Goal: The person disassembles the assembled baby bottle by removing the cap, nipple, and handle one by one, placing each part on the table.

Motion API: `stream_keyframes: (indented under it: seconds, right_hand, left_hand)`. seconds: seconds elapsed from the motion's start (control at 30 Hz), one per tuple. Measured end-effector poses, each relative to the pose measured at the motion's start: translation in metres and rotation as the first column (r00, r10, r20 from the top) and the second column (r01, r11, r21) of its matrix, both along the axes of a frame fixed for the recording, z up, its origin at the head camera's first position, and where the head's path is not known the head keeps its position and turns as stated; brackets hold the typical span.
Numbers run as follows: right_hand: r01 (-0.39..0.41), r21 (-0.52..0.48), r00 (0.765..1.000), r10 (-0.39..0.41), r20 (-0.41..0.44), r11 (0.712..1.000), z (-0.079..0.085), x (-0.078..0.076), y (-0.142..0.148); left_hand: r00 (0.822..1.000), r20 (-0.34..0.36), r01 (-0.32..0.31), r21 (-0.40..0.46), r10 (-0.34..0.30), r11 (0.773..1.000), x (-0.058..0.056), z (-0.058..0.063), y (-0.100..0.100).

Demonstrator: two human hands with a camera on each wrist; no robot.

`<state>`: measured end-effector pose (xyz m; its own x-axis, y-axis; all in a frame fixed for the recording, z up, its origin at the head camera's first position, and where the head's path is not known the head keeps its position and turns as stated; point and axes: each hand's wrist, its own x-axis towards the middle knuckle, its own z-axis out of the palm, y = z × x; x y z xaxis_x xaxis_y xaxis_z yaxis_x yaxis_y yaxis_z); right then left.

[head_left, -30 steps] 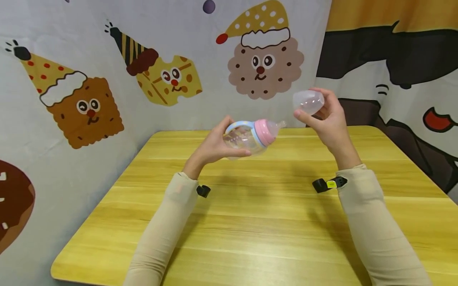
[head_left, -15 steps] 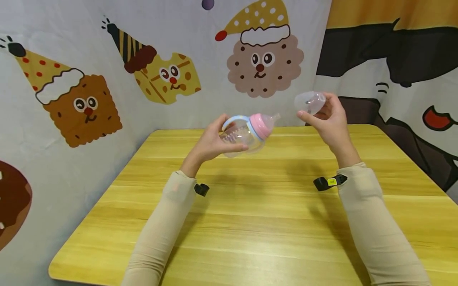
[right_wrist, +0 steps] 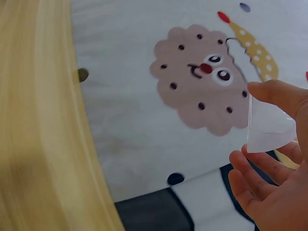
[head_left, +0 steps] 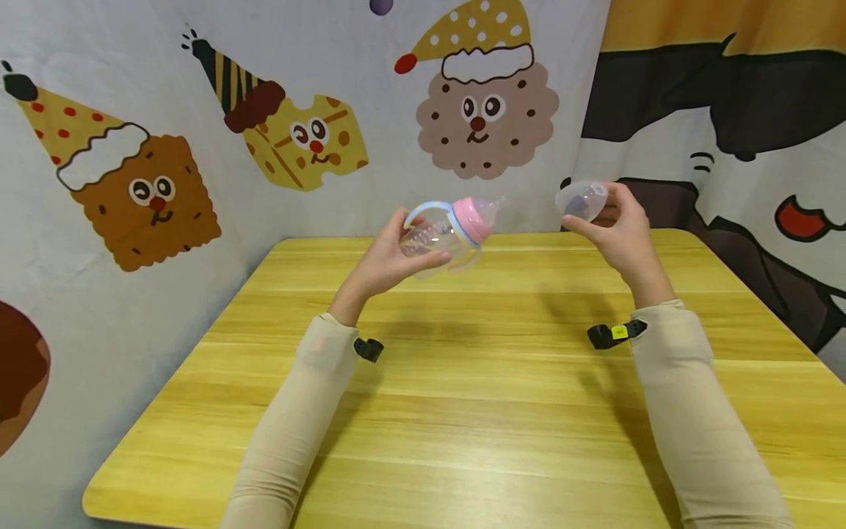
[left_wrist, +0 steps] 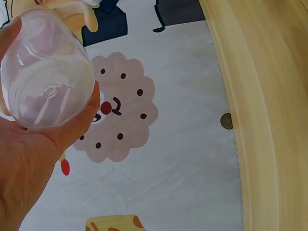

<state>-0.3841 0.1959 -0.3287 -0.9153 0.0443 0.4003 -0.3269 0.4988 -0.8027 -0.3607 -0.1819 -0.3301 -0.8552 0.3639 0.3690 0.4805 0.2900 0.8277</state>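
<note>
Raised over the table [head_left: 463, 411], the left hand [head_left: 382, 266] gripped a tilted bottle [head_left: 444, 232] while the right hand [head_left: 624, 239] pinched a clear cap [head_left: 580, 200] between thumb and fingers.

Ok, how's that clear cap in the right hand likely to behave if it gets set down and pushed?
The clear cap looks thin-walled, so it's probably light for its size. Gripped by the right hand, it shows no obvious dent, suggesting fairly stiff plastic. Its glossy, rounded side could make it slippery, and apt to roll if laid sideways.

Btl [head_left: 446, 234] & cap [head_left: 581, 199] — farther apart
</note>
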Motion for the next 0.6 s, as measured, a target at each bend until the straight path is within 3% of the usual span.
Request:
stream_keyframes:
  seconds: [0.17,0.33,0.6]
  right_hand:
    - [0.014,0.069,0.999,-0.018,0.046,0.998,-0.013,-0.009,0.007]
    - [0.002,0.074,0.996,-0.009,0.083,0.997,-0.027,-0.017,0.014]
    - [-0.036,0.125,0.973,0.006,0.229,0.991,-0.052,-0.028,0.024]
  left_hand:
    - [1.000,0.009,0.013,0.010,-0.013,1.000,0.001,0.001,-0.001]
    - [0.999,0.014,0.034,0.024,-0.035,0.999,0.000,0.001,0.000]
    - [0.998,0.039,0.038,0.070,-0.041,0.997,-0.003,-0.002,-0.002]
